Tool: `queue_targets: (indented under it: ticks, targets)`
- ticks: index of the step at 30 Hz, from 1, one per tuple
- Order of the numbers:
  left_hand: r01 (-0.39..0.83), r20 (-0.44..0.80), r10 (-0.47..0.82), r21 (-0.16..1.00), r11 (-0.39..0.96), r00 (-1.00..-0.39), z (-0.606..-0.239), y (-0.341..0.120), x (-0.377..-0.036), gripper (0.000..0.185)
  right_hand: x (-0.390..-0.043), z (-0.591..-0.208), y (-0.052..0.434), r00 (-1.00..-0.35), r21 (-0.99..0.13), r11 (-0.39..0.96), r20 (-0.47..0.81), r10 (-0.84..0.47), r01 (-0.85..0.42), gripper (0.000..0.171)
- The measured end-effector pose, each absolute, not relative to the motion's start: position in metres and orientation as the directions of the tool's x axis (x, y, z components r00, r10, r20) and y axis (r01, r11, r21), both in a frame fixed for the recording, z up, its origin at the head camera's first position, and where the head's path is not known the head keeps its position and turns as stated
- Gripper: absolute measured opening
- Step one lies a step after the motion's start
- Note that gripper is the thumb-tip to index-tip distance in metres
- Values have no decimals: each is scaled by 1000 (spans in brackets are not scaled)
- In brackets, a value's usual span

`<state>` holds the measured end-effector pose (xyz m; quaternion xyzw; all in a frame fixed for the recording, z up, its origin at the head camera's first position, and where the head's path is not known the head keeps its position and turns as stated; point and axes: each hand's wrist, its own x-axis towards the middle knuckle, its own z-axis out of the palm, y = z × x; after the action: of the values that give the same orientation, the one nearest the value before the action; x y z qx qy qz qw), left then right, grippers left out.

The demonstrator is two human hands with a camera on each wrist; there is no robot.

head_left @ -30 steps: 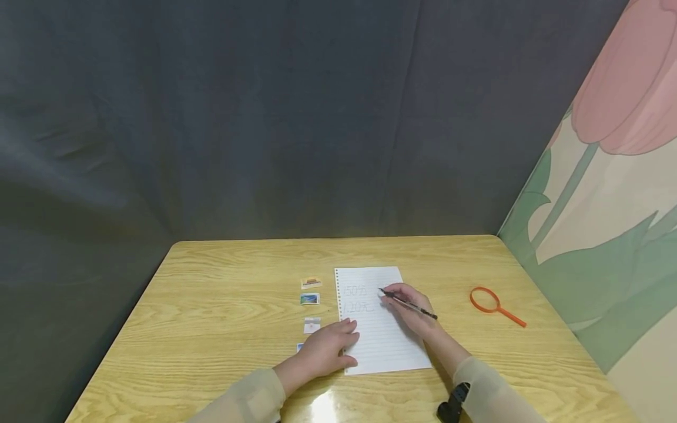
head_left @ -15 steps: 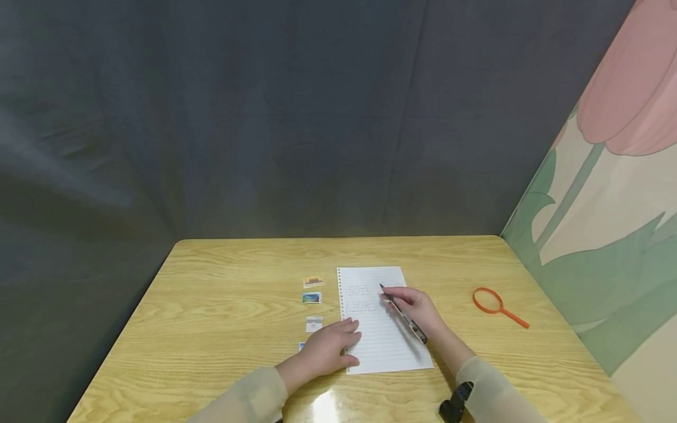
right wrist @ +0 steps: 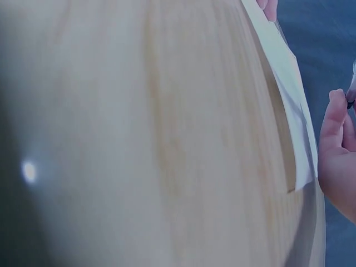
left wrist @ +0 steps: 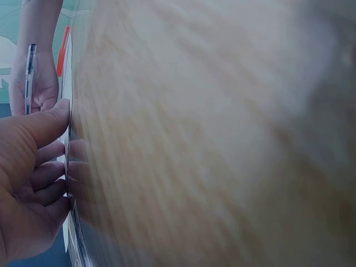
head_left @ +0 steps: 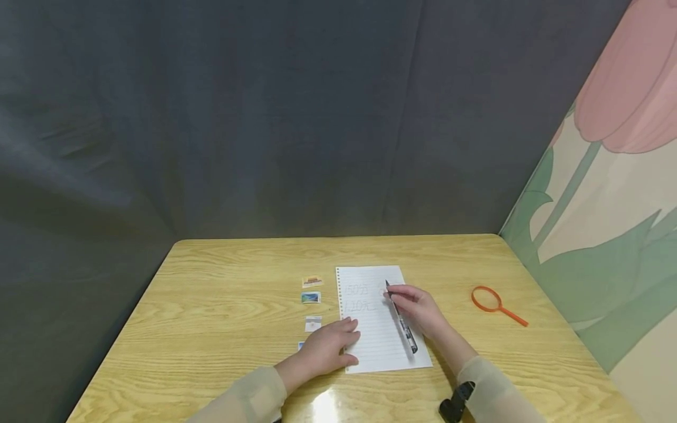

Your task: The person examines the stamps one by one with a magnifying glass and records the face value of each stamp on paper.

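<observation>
- The right hand (head_left: 418, 308) sits a little right of the middle of the head view. Its fingers pinch a thin pen (head_left: 401, 318).
- The pen tip points up the picture, and the other end points down toward the person. The tip looks lifted just off the page, but that is hard to tell.
- The pen is probably light, hard and smooth, so it could slip. The best place to hold it is low down, near the tip, where the fingers pinch it now.
- The sheet of lined paper (head_left: 378, 338) lies flat on the wooden surface (head_left: 211, 305), in the lower middle of the picture.
- The paper is likely thin and floppy. It could slide or crumple, so pressing it flat works better than grabbing it.
- The left hand (head_left: 325, 348) lies open, with straight fingers pressing on the paper's lower left edge.
- Small picture cards (head_left: 311, 298) lie in a row just left of the paper.
- An orange magnifying glass (head_left: 494, 304) lies far off at the right.
</observation>
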<state>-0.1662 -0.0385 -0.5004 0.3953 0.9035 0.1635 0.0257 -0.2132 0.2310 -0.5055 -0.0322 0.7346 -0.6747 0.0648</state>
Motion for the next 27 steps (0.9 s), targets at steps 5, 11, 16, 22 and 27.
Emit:
queue_targets:
  ticks: [5,11,16,22,27]
  targets:
    - [700,80,719,326,635,-690,-499,-39,-166,54,-211,-506,240,-992,-997,73,-37,-124,28,40]
    - [694,74,716,331,639,-694,-499,-38,-165,55,-210,-503,263,-996,-982,184,-55,-76,40,47]
    - [694,70,715,325,643,-695,-499,-38,-166,55,-207,-498,287,-1000,-945,328,-17,-22,9,45]
    - [693,64,715,317,647,-696,-498,-38,-166,55,-201,-496,315,-998,-878,478,55,35,-32,38]
    - [685,50,710,321,655,-702,-499,-38,-166,55,-196,-498,332,-992,-776,629,107,64,-43,32]
